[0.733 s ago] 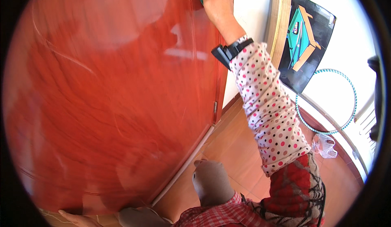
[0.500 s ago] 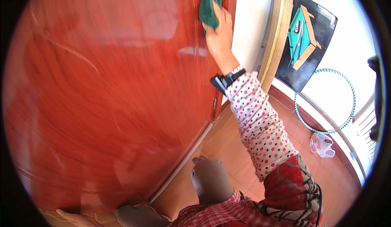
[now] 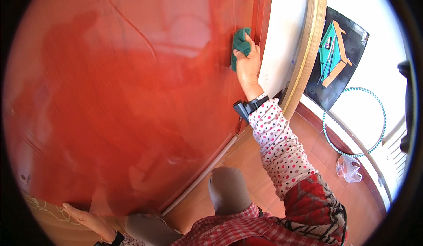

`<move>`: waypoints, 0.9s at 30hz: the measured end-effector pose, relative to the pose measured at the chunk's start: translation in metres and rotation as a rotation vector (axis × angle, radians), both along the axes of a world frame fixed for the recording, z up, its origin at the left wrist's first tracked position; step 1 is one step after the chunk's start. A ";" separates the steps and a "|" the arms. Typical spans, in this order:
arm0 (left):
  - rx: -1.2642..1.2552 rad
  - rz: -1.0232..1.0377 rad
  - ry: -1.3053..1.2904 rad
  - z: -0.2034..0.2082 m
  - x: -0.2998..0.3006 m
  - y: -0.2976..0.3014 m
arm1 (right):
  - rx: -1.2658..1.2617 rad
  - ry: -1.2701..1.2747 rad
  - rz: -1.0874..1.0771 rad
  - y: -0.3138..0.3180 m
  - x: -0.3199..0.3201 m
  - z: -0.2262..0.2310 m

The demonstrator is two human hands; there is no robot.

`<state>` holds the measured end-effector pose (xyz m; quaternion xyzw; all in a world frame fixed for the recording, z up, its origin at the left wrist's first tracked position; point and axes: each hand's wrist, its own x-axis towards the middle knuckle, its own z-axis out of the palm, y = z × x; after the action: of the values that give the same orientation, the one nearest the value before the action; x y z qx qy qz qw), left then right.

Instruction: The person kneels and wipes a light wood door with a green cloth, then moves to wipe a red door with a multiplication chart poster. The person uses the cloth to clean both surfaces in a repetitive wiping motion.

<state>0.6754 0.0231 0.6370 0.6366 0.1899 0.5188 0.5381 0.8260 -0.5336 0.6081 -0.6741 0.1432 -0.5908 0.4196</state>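
Note:
A folded green cloth [image 3: 240, 47] is pressed to the glossy red-brown door [image 3: 132, 113], close to its hinged right edge. My right hand [image 3: 249, 65] is closed on the cloth, fingers on top of it. A dark band with a small box sits on that wrist, above a dotted sleeve. At the lower left, my left hand [image 3: 90, 223] holds the near edge of the door, one digit stretched along it. The rest of its fingers are mostly hidden.
A wooden post [image 3: 304, 47] and white wall stand right of the door frame. Beyond lean a dark panel picturing a pool table [image 3: 335, 56] and a striped hoop [image 3: 383, 113]. A plastic bag [image 3: 349, 169] lies on the tiled floor [image 3: 291, 158]. My knee [image 3: 228, 191] is below the door.
My right hand has slid the cloth down along the door's hinge side. The view has shifted, and more of my left hand and its wristband now show.

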 end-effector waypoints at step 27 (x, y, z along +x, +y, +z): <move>0.285 -0.424 -0.118 0.018 0.045 -0.005 | -0.448 -0.283 0.216 0.242 -0.078 0.122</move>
<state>0.7200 0.0178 0.6554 0.7001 -0.0543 0.4523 0.5499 0.7479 -0.2916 0.7301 -0.6723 -0.1236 -0.6478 0.3363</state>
